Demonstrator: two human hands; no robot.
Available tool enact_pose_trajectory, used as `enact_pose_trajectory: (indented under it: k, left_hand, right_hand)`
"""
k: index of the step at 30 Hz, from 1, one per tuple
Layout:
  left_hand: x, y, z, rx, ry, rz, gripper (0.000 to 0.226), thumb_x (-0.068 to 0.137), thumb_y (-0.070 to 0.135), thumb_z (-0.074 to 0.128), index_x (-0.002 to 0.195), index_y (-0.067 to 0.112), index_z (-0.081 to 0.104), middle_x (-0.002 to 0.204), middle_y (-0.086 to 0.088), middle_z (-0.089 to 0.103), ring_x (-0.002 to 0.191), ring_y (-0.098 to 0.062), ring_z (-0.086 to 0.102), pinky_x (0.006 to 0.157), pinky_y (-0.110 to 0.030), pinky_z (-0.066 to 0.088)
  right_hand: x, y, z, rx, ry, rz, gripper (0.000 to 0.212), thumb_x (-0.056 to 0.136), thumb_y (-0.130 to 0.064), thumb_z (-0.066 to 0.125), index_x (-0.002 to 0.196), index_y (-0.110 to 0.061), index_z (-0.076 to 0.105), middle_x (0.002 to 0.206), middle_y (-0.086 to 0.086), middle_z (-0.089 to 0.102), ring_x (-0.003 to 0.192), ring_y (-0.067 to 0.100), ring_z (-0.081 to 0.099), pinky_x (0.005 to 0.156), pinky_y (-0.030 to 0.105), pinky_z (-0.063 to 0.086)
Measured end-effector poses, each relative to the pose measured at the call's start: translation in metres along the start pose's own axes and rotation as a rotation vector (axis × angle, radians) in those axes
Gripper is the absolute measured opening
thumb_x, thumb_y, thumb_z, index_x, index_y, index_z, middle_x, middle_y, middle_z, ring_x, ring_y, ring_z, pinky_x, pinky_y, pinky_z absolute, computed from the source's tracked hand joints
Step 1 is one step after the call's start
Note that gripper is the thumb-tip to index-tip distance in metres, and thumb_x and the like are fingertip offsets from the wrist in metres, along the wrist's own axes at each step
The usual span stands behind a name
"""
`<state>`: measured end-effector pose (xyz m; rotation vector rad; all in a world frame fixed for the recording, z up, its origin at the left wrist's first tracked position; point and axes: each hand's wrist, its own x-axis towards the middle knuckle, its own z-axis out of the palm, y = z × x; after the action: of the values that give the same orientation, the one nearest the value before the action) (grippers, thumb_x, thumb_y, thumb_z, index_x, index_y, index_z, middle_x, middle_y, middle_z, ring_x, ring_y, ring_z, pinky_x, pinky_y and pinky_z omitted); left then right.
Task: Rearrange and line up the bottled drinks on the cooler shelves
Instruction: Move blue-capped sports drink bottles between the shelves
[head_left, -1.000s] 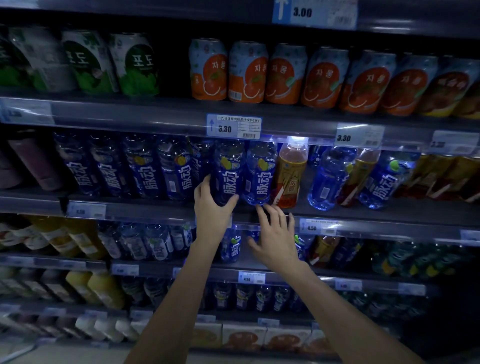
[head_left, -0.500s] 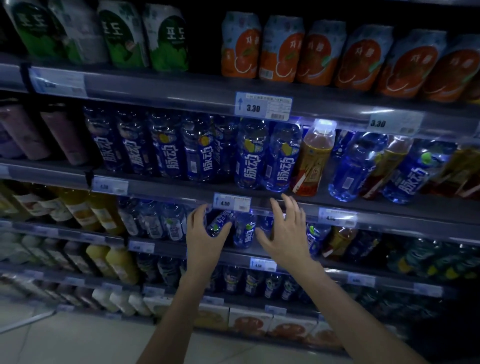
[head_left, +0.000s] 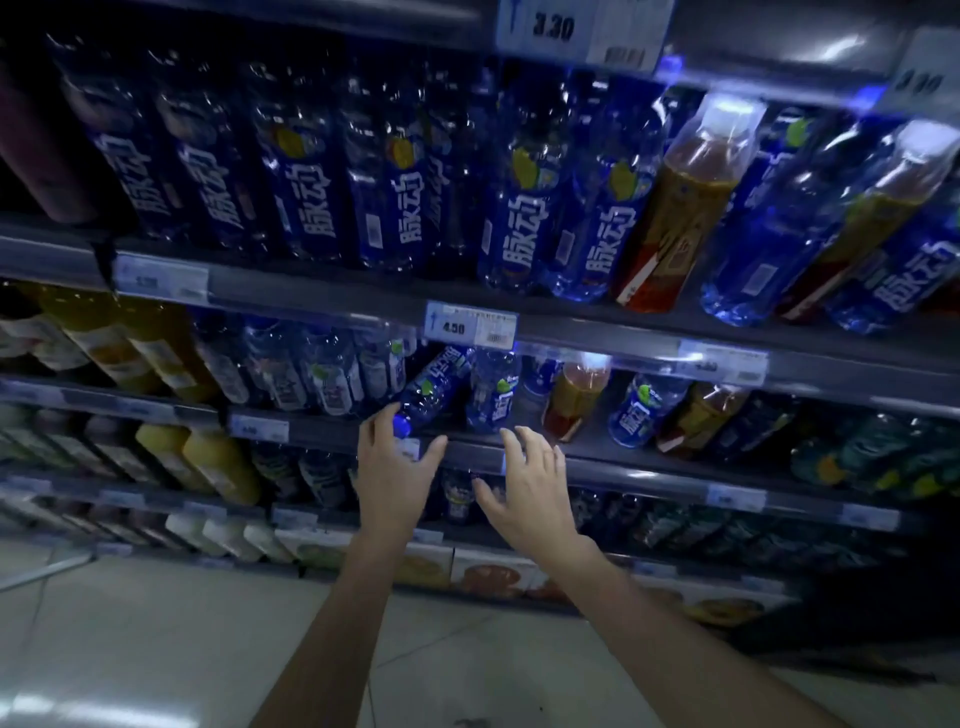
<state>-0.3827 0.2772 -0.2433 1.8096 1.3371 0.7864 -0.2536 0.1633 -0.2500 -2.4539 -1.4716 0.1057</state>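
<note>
A small blue bottle (head_left: 434, 388) leans tilted on the second cooler shelf (head_left: 623, 460), its cap end toward me. My left hand (head_left: 392, 475) is open with spread fingers just below it, fingertips near its cap. An upright small blue bottle (head_left: 492, 395) stands beside it. My right hand (head_left: 532, 491) is open in front of the shelf edge, below that upright bottle, holding nothing. On the shelf above stands a row of tall blue bottles (head_left: 519, 208) with an amber tea bottle (head_left: 685, 208) mixed in.
More amber bottles (head_left: 574, 400) and blue ones (head_left: 644, 410) stand mixed at the right of the second shelf. Yellow juice bottles (head_left: 218, 462) fill the left. A 4.50 price tag (head_left: 470, 330) hangs on the rail above. Lower shelves hold cartons; tiled floor lies below.
Both hands have dropped from the tall blue bottles on the upper shelf to the second shelf. The camera has moved closer and tilted down.
</note>
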Motion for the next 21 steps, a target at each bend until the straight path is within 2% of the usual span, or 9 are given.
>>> enact_pose_trajectory:
  k: [3,7,10,14,17,19,21]
  left_hand:
    - [0.011,-0.018,0.016,-0.003,-0.018,-0.055,0.068,0.082,0.043,0.071,0.138,0.023,0.038,0.137,-0.005,0.038,0.118,-0.027,0.047,0.096,-0.052,0.045]
    - [0.023,-0.042,0.036,-0.004,-0.011,-0.069,0.067,0.082,0.038,0.072,0.137,0.020,0.038,0.136,-0.006,0.036,0.117,-0.028,0.046,0.092,-0.042,0.047]
    - [0.032,-0.058,0.049,-0.011,0.023,-0.114,0.073,0.082,0.034,0.074,0.140,0.017,0.033,0.140,-0.007,0.033,0.122,-0.030,0.043,0.092,-0.041,0.046]
    - [0.042,-0.070,0.060,-0.065,0.051,-0.128,0.069,0.086,0.030,0.071,0.142,0.014,0.034,0.140,-0.010,0.035,0.116,-0.027,0.048,0.086,-0.030,0.041]
    - [0.052,-0.073,0.066,-0.132,0.106,-0.166,0.062,0.087,0.032,0.069,0.138,0.012,0.041,0.132,-0.010,0.042,0.110,-0.025,0.051,0.086,-0.027,0.041]
    - [0.057,-0.073,0.069,-0.156,0.115,-0.193,0.060,0.086,0.033,0.070,0.136,0.013,0.044,0.127,-0.006,0.046,0.103,-0.017,0.051,0.083,-0.022,0.039]
    - [0.059,-0.072,0.072,-0.175,0.127,-0.193,0.057,0.084,0.031,0.073,0.133,0.014,0.048,0.116,0.001,0.049,0.088,-0.007,0.051,0.074,-0.008,0.038]
  right_hand:
    - [0.005,0.007,0.028,0.013,-0.059,0.077,0.072,0.092,-0.055,0.048,0.148,-0.015,0.028,0.154,0.009,0.028,0.144,0.026,0.020,0.117,0.048,0.015]
    - [0.016,0.017,0.061,-0.004,-0.116,0.118,0.073,0.093,-0.057,0.045,0.149,-0.017,0.022,0.158,0.010,0.018,0.147,0.027,0.011,0.118,0.050,0.012]
    - [0.027,0.022,0.080,0.008,-0.122,0.135,0.078,0.092,-0.059,0.045,0.151,-0.017,0.017,0.161,0.012,0.010,0.148,0.027,0.005,0.116,0.052,0.008]
    - [0.041,0.027,0.099,0.004,-0.160,0.163,0.085,0.091,-0.062,0.043,0.154,-0.018,0.007,0.163,0.009,0.000,0.149,0.027,-0.004,0.116,0.056,0.004]
    - [0.045,0.029,0.110,-0.039,-0.168,0.163,0.090,0.089,-0.066,0.043,0.154,-0.017,0.004,0.162,0.007,0.003,0.148,0.028,-0.007,0.117,0.057,0.006]
    - [0.045,0.029,0.115,-0.043,-0.154,0.170,0.092,0.088,-0.070,0.041,0.154,-0.018,0.004,0.162,0.006,0.005,0.148,0.027,-0.007,0.116,0.057,0.006]
    - [0.045,0.029,0.118,-0.036,-0.143,0.176,0.093,0.087,-0.072,0.039,0.154,-0.019,0.003,0.162,0.004,0.005,0.148,0.025,-0.008,0.116,0.057,0.005]
